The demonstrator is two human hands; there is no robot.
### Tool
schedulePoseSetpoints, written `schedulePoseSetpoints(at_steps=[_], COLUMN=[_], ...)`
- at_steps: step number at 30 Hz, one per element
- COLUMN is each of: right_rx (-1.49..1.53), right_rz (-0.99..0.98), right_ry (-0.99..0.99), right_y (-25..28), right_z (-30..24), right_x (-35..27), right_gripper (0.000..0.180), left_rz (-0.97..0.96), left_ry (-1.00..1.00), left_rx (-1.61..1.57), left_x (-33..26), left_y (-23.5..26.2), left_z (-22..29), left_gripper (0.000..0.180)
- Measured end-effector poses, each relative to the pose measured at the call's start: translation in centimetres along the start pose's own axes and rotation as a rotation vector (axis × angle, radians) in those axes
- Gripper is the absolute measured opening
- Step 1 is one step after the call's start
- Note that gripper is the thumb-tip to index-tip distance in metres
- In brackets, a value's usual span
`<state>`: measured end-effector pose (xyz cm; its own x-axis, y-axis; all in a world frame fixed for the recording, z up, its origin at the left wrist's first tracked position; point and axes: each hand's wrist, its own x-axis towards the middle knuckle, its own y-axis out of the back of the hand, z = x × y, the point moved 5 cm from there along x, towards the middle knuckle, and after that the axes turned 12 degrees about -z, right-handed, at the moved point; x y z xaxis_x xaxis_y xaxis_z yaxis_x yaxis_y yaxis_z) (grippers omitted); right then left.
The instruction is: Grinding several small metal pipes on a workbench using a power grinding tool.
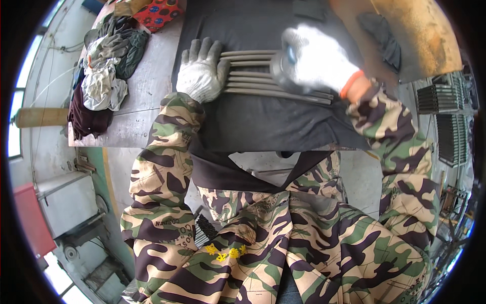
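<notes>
Several thin grey metal rods (253, 82) lie side by side on a black cloth (253, 121) spread over the table. My left hand (202, 71), in a whitish work glove with grey fingers, lies flat over the rods' left ends, its fingers spread. My right hand (319, 61), gloved in white with an orange cuff, is closed round a round grey tool (280, 68) with a bit of blue on it. That tool rests on or just over the middle of the rods. Motion blurs it, so its exact kind is unclear.
Crumpled rags and clothes (104, 71) are heaped at the table's left, with a red patterned cloth (159, 14) behind them. A dark rag (382, 40) lies at the far right. Stacks of dark metal parts (445, 96) stand beyond the table's right edge.
</notes>
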<state>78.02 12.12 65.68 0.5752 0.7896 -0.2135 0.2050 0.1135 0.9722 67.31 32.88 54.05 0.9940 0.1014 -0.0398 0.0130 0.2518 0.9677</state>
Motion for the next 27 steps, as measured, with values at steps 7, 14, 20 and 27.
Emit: schedulePoseSetpoints(at_steps=[7, 14, 20, 27], right_rx=[-0.060, -0.113, -0.063, -0.031], right_rz=[-0.139, 0.003, 0.035, 0.028], right_ry=[-0.064, 0.008, 0.006, 0.102], right_y=[0.7, 1.1, 1.5, 0.4], right_z=[-1.1, -1.6, -2.9, -5.2], right_x=[2.2, 4.5, 3.2, 2.3], right_gripper=[0.035, 0.028, 0.029, 0.029], left_rz=[0.058, 0.279, 0.302, 0.236], left_ry=[0.008, -0.028, 0.012, 0.052], left_rx=[-0.027, -0.022, -0.050, -0.093], left_x=[-0.1, -0.6, 0.6, -1.2], left_y=[-0.1, 0.2, -0.1, 0.1], left_z=[1.5, 0.0, 0.2, 0.5], left_gripper=[0.057, 0.048, 0.047, 0.049])
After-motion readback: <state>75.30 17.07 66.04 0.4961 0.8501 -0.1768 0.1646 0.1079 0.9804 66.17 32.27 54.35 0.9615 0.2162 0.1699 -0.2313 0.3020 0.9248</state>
